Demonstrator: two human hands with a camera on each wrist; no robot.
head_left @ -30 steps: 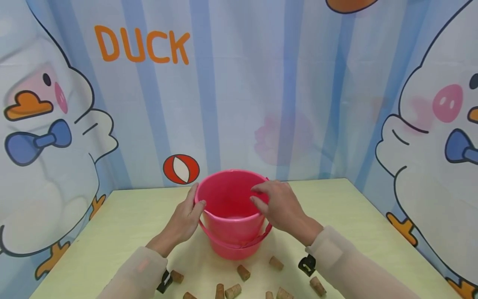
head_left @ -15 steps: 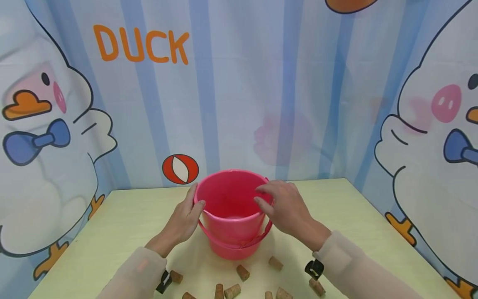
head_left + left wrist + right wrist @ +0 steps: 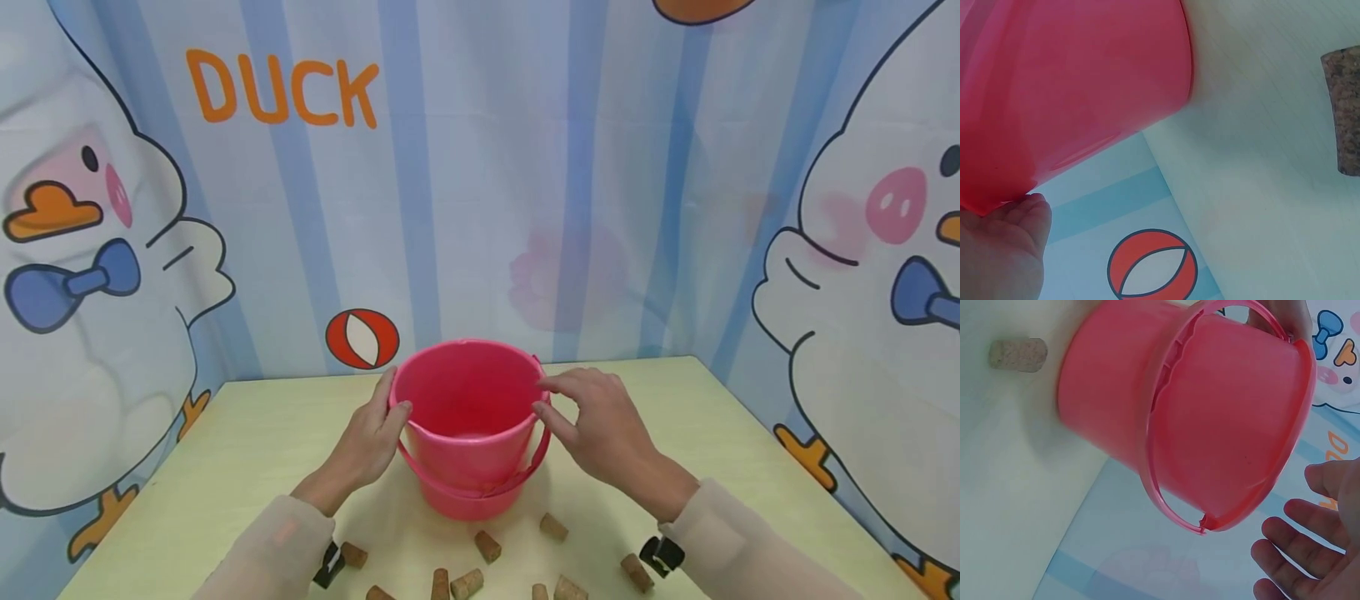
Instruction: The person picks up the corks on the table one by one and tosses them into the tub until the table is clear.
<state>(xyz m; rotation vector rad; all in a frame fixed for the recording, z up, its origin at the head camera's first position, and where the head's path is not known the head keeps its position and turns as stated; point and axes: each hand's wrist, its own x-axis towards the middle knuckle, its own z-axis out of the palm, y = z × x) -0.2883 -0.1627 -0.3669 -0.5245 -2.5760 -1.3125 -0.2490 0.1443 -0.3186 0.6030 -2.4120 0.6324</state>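
Observation:
A pink plastic bucket (image 3: 468, 454) stands upright on the table, its handle (image 3: 1145, 434) hanging down across the near side. No contents show in the part of its inside that I can see. My left hand (image 3: 367, 437) holds the bucket's left rim, thumb over the edge and fingers along the outer wall. Off the right rim, my right hand (image 3: 603, 429) has its fingers apart and slightly bent, with nothing between them. The right wrist view shows a gap between those fingers and the bucket wall.
Several corks lie scattered on the pale yellow table (image 3: 285, 433) in front of the bucket, among them one cork (image 3: 487, 547) near its base and another cork (image 3: 637, 573) by the right wrist. Behind the table hangs a striped blue curtain (image 3: 495, 167) with duck pictures.
My right hand has drawn back to the right, from over the bucket's opening to just outside its rim. The left hand and bucket have stayed in place.

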